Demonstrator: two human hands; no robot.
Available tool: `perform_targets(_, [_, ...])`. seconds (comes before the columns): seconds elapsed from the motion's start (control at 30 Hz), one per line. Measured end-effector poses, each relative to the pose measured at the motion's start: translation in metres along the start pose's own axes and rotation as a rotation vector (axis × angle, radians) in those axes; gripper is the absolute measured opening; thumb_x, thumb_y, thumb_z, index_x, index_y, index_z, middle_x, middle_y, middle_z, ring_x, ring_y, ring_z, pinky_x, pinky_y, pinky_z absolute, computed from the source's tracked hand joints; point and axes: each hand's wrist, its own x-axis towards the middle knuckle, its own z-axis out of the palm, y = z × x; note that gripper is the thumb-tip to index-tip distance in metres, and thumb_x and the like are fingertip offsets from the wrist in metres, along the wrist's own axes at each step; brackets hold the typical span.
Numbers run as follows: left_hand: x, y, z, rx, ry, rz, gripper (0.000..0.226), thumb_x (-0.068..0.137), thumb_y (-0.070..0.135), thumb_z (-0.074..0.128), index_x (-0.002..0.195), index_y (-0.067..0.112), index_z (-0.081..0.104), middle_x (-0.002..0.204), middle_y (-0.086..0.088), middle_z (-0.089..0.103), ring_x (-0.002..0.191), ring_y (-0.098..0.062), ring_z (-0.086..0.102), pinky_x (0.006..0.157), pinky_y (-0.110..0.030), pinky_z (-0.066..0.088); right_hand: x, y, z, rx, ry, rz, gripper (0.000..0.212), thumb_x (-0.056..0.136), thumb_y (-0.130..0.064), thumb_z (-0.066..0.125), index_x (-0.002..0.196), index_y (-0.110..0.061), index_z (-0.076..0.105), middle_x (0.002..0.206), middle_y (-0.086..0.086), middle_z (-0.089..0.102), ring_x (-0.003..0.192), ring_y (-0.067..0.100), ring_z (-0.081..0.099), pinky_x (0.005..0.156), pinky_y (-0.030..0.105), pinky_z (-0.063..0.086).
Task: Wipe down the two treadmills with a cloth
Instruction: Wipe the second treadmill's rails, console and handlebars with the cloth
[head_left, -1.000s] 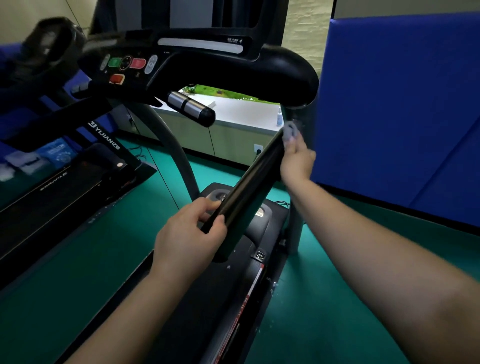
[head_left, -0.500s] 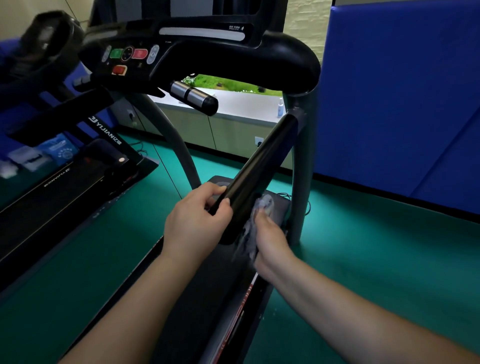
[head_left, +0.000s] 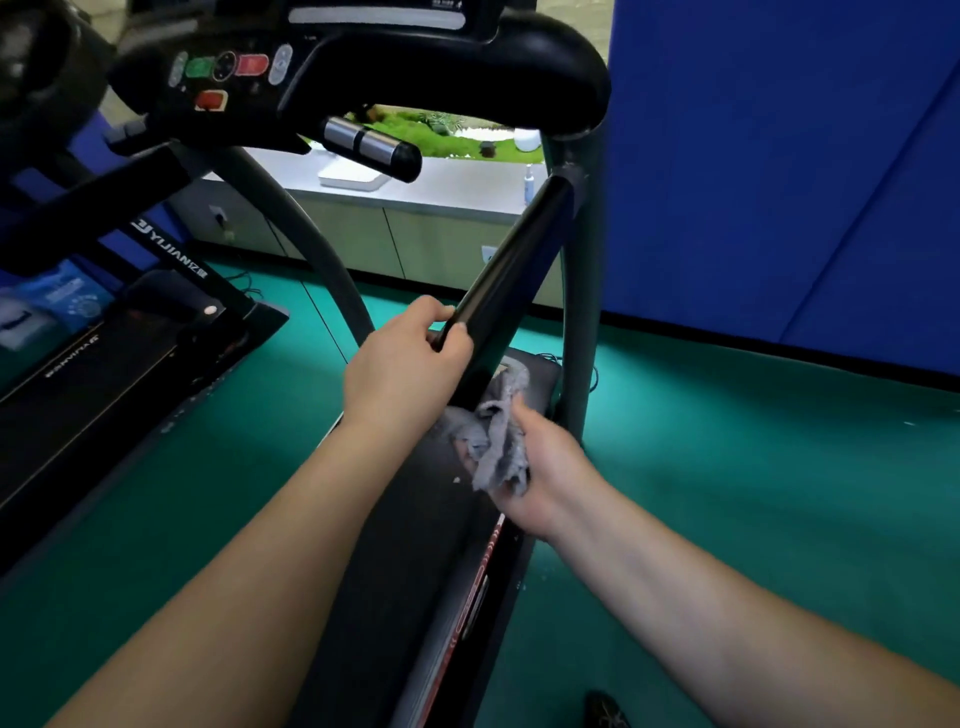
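Writing: "YUJIAN" on second treadmill (head_left: 171, 249)
Treadmills: 2
Cloth (head_left: 493, 431): 1, grey
Left hand (head_left: 400, 374): gripping black handrail (head_left: 509, 275)
Right hand (head_left: 545, 467): clutching cloth against handrail's lower end

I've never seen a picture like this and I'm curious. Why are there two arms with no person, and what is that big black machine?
The camera sits on a person's head and looks down, so you only see their own arms. The black machine is a treadmill for running indoors, with coloured buttons on top. The left hand grips the end of its black handrail. The right hand holds a crumpled grey cloth just under that end, for wiping. A second treadmill stands to the left on the green floor. Blue padding covers the wall.
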Motion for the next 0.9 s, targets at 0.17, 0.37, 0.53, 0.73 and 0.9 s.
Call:
perform_targets(0.17, [0.001,-0.009,-0.008,-0.09,-0.084,0.01,0.029,0.09,0.05,0.045,0.113,0.039,0.059,0.078,0.016,0.058,0.087,-0.017,0.058,0.076,-0.031,0.045,-0.016,-0.008,-0.033,-0.258,-0.019,-0.314,0.04,0.101,-0.032,0.041,0.13,-0.006,0.05,0.114,0.024,0.067,0.098,0.034,0.067,0.078,0.038,0.058])
perform_targets(0.37, [-0.049,-0.067,-0.002,-0.314,-0.01,-0.027,0.014,0.091,0.039,0.053,0.104,0.036,0.058,0.084,0.019,0.059,0.084,-0.013,0.061,0.074,-0.031,0.045,-0.05,0.022,-0.083,-0.667,0.133,-0.431,0.018,0.099,-0.03,0.049,0.111,-0.026,0.062,0.098,-0.003,0.074,0.092,0.013,0.071,0.092,0.033,0.054])
perform_targets(0.53, [-0.118,-0.12,0.017,-0.213,-0.231,-0.133,0.016,0.087,0.027,0.061,0.103,0.033,0.061,0.085,0.018,0.064,0.083,-0.006,0.061,0.074,-0.026,0.043,-0.08,0.05,-0.103,-0.904,0.19,-0.447,0.022,0.098,-0.02,0.051,0.088,-0.04,0.054,0.07,-0.028,0.062,0.058,-0.015,0.06,0.056,0.0,0.043])
perform_targets(0.73, [-0.204,-0.145,0.022,-0.138,-0.405,-0.276,0.02,0.088,0.028,0.062,0.107,0.033,0.057,0.089,0.018,0.064,0.086,-0.004,0.06,0.079,-0.029,0.05,-0.104,0.066,-0.131,-1.183,0.183,-0.36,0.017,0.092,-0.03,0.06,0.103,-0.043,0.059,0.099,-0.026,0.062,0.088,-0.01,0.061,0.072,0.002,0.045])
perform_targets(0.9, [-0.276,-0.148,0.017,-0.152,-0.36,-0.442,0.022,0.09,0.033,0.059,0.11,0.038,0.054,0.096,0.017,0.063,0.09,-0.001,0.059,0.083,-0.03,0.052,-0.117,0.081,-0.15,-1.369,0.056,-0.309,0.02,0.09,-0.028,0.063,0.109,-0.035,0.063,0.11,-0.014,0.066,0.101,0.004,0.062,0.083,0.008,0.044])
